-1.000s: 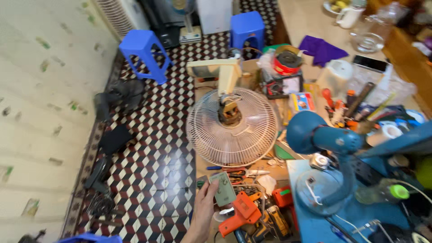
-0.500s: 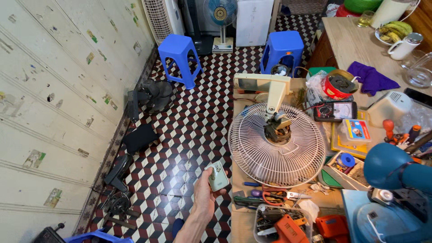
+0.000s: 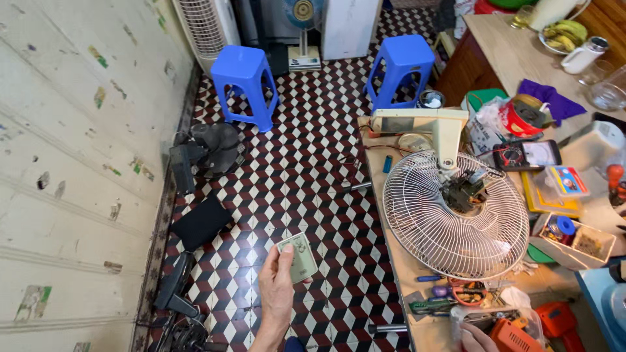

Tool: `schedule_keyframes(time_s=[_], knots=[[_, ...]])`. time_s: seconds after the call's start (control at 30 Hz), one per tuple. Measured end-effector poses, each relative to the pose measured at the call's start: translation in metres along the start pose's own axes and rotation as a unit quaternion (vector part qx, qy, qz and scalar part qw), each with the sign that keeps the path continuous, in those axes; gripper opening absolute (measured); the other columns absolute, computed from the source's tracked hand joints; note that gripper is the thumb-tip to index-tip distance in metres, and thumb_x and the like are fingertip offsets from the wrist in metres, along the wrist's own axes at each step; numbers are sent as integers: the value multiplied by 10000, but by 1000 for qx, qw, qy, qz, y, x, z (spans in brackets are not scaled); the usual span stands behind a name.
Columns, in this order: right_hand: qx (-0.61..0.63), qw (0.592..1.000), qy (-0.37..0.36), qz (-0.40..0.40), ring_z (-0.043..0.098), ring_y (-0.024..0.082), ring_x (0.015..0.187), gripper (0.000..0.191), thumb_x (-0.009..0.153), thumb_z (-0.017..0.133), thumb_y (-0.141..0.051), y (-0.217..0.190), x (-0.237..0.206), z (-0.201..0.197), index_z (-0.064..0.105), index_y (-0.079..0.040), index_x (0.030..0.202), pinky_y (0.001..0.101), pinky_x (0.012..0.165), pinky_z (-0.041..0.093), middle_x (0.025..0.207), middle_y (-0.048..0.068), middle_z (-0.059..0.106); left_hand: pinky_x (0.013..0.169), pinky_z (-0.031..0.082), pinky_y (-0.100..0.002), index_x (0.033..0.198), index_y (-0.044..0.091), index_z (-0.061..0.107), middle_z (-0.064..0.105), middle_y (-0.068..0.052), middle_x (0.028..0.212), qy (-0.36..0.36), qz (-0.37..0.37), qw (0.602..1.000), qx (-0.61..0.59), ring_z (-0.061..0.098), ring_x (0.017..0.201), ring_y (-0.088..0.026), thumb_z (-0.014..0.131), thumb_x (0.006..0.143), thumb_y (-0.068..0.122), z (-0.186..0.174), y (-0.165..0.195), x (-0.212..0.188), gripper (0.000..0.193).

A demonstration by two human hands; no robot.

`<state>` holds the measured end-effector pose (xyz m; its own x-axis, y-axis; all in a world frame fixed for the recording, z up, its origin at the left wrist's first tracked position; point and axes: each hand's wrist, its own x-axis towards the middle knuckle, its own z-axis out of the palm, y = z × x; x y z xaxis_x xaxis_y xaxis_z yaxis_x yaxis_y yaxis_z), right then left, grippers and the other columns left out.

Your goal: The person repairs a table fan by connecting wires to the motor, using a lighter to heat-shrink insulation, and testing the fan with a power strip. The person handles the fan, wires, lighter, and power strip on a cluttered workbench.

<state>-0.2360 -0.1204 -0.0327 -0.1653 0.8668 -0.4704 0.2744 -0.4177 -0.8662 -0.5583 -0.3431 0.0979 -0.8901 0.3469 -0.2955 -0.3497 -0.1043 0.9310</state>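
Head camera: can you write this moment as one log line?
left hand: holds small green circuit board over tiled floor | right hand: at workbench edge | fan guard: on bench

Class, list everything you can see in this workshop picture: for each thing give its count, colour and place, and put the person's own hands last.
Small circuit board: one, pale green, held over the floor.
Fan guard: one, white wire, lying on the workbench.
Fan motor: one, dark, at the guard's middle.
Fan stand: one, cream, behind the guard.
Workbench: one, brown, right side.
Plastic stools: two, blue, on the floor at the back.
Multimeter: one, black, right of the guard.
Screwdrivers and pliers: several, mixed colours, at the near bench edge.
Bananas: one bunch, yellow-green, on the far table.
Purple cloth: one, on the far table.
Tiled floor: red, black and white pattern.
Left hand: holds the circuit board.
Right hand: bottom edge, among tools; grip unclear.
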Motion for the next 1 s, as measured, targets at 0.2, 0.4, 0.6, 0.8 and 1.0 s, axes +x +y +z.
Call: schedule_keyframes(time_s=[0.2, 0.4, 0.6, 0.8, 1.0], knots=[[50, 997, 10, 57, 452, 162, 416, 290, 981, 628, -58, -20, -44, 85, 701, 112, 1205, 273, 396, 325, 731, 197, 575, 606, 610, -313, 1107, 11, 667, 715, -84, 893, -36, -142, 989, -13, 715, 744, -149, 520, 968, 384, -23, -3, 41, 424], [174, 984, -22, 35, 377, 154, 332, 257, 940, 606, -92, -57, -32, 132, 667, 65, 1134, 302, 314, 267, 702, 148, 613, 616, 624, -316, 1197, 59, 676, 703, -68, 983, -140, -256, 954, 74, 717, 817, -141, 527, 957, 429, 17, -33, 85, 465], [189, 980, 51, -36, 414, 105, 399, 247, 969, 607, -113, -105, 17, 148, 644, 93, 1099, 262, 343, 279, 756, 124, 644, 605, 643, -303, 1243, 33, 658, 668, -62, 1000, -266, -262, 918, 134, 717, 851, -155, 537, 986, 394, 113, -58, 141, 460], [209, 964, 160, -33, 418, 106, 404, 206, 969, 630, -115, -150, 51, 134, 563, 48, 1075, 255, 364, 310, 768, 162, 672, 666, 648, -254, 1293, 53, 614, 725, -71, 1044, -447, -259, 825, 230, 736, 862, -142, 514, 1012, 366, 213, -83, 163, 432], [301, 924, 231, -54, 424, 67, 407, 247, 981, 583, -145, -139, 50, 123, 649, 15, 1158, 212, 376, 333, 772, 118, 679, 626, 654, -297, 1222, -68, 617, 730, -128, 1062, -553, -241, 753, 264, 740, 821, -169, 601, 979, 214, 307, -133, 164, 373]])
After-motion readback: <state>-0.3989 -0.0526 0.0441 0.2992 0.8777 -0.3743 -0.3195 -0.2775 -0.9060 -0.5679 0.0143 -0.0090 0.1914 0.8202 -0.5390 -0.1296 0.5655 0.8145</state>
